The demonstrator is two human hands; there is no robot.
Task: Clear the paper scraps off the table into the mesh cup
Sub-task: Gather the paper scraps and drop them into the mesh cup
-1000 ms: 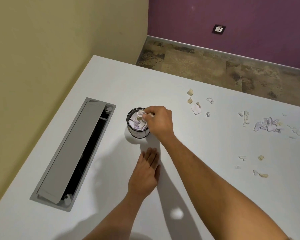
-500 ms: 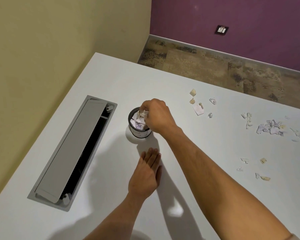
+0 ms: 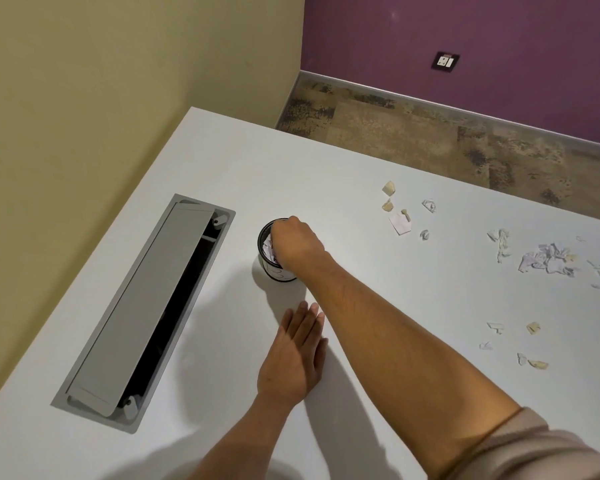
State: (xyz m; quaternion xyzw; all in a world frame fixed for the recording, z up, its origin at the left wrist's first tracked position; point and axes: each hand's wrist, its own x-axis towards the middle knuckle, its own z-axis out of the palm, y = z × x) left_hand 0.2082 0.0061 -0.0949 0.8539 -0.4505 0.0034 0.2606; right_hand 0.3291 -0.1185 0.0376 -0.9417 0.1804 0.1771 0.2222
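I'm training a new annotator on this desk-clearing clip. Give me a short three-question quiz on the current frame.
1. True or false: the left hand lies flat on the white table.
2. The right hand is over which object? A) the black mesh cup B) the grey cable hatch C) the purple-and-white paper scraps pile
3. Fill in: loose scraps remain on the table to the ___ of the cup.

Key: 1 true; 2 A; 3 right.

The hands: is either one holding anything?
The left hand holds nothing and lies flat on the white table. The right hand reaches into the black mesh cup; its fingertips are hidden, so cannot tell.
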